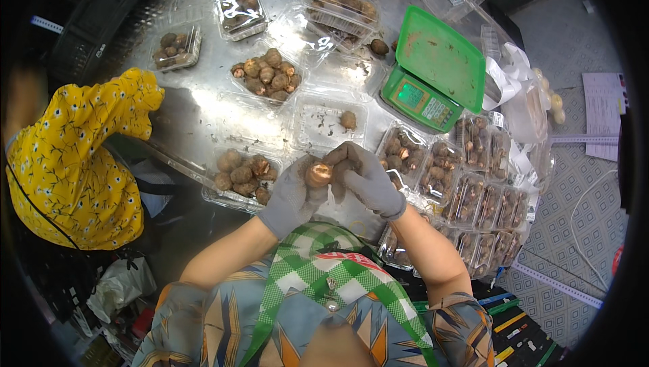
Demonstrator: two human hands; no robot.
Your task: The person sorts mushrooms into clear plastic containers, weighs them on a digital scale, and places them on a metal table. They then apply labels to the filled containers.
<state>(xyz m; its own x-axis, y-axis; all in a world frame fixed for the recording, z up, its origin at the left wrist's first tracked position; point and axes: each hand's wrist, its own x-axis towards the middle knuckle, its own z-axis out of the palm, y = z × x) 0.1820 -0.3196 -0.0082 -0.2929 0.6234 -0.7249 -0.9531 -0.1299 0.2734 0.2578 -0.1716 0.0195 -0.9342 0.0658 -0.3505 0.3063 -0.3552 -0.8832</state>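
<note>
A small taro corm (319, 174) with a pale cut face is in my gloved left hand (295, 195), at the table's near side. My right hand (366, 176), in a matching grey glove, curls its fingers against the corm's right side; its fingertips are partly hidden. Just beyond my hands lies an open clear plastic clamshell box (324, 126) with a single taro (348, 120) in it. Left of my left hand, another open box (236, 201) holds several brown taros (244, 174).
A green digital scale (423, 95) with a bare tray stands right of centre. Several packed taro boxes (464, 197) crowd the right side. More filled boxes (266, 75) sit farther back on the metal table (190, 123). A person in a yellow flowered garment (76, 164) is at left.
</note>
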